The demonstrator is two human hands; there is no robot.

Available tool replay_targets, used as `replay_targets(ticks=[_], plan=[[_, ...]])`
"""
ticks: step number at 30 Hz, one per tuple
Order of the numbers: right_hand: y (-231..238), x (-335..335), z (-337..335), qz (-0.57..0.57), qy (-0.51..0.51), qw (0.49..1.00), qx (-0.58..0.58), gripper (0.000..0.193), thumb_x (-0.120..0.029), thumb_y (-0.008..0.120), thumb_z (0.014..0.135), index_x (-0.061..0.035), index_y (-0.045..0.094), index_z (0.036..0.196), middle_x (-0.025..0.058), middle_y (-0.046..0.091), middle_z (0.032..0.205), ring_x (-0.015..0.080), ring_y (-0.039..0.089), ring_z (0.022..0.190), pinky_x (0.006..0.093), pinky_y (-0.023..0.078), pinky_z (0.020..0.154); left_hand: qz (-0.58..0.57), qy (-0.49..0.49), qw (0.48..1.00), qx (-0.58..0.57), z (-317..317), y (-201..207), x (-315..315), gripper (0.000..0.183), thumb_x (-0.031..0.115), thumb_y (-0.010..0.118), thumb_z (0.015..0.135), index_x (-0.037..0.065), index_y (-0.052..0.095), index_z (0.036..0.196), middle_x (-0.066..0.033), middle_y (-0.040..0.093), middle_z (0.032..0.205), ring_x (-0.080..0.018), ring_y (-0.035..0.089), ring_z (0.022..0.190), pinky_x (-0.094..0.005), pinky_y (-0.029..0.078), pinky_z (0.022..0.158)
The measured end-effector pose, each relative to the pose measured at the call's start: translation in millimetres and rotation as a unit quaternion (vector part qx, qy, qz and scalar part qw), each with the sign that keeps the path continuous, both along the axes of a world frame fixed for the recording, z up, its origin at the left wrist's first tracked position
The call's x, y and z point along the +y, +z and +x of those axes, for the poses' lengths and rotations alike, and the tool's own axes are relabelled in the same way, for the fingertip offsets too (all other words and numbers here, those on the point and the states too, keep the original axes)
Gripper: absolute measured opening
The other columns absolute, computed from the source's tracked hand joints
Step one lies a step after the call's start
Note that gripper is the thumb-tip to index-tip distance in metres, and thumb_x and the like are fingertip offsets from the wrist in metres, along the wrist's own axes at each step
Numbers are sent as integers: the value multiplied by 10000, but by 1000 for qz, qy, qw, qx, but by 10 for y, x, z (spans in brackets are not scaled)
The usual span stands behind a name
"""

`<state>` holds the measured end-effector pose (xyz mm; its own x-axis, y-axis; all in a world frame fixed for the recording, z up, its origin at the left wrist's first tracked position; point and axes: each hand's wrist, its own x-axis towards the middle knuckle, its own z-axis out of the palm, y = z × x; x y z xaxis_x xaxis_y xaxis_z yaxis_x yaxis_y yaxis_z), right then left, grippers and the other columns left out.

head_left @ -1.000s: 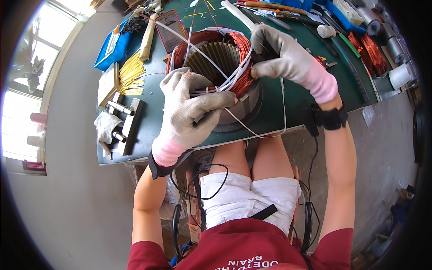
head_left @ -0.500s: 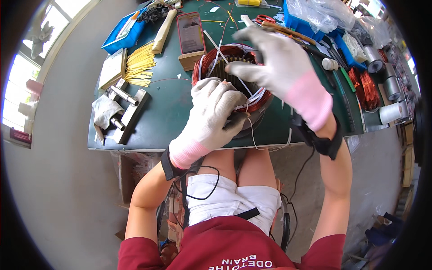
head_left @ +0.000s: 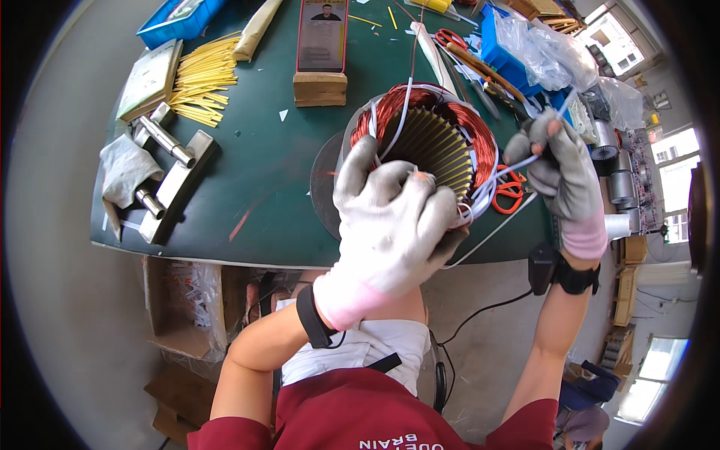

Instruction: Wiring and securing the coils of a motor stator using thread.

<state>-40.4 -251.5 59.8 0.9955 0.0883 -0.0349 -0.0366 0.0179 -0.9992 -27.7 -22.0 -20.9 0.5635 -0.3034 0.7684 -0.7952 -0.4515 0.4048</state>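
A motor stator (head_left: 431,154) with red-brown copper windings (head_left: 480,135) and yellow-lined slots lies on the green table. My gloved left hand (head_left: 397,217) is closed over its near rim, with the thumb by the base of the white leads. Out to the right, my gloved right hand (head_left: 566,169) pinches a white sleeved lead (head_left: 517,166), which runs from the stator's right side through the fingers and past them. Red-handled scissors (head_left: 510,191) lie under that lead. One white sleeve (head_left: 405,112) stands up from the far left of the winding.
On the left are yellow strips (head_left: 201,79), a metal fixture (head_left: 176,184) with a rag and a blue tray (head_left: 176,22). A phone (head_left: 322,37) leans behind a wooden block (head_left: 320,88). Tools and blue bins (head_left: 510,52) with plastic bags fill the far right.
My right hand has moved from above the stator out to the right and now grips a white lead. My left hand stays on the near rim. The view has shifted.
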Motion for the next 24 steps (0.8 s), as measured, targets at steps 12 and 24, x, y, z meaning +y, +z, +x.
replay_targets(ticks=[12, 24], plan=[[58, 224, -39, -241, -74, 968, -7, 408, -430, 570, 936, -24, 540, 911, 22, 522, 842, 87, 493, 782, 200, 384, 667, 10, 15, 999, 38, -121, -82, -33, 277, 186, 716, 500, 229, 615, 755, 41, 501, 858, -153, 525, 836, -532, 341, 969], [-374, 439, -86, -276, -170, 946, -8, 247, -255, 614, 915, -65, 464, 866, -56, 371, 765, 38, 323, 684, 201, 298, 598, 7, -153, 988, 36, 289, 29, 296, 411, 306, 817, 431, 159, 635, 769, 5, 546, 768, -248, 530, 888, -578, 318, 1009]])
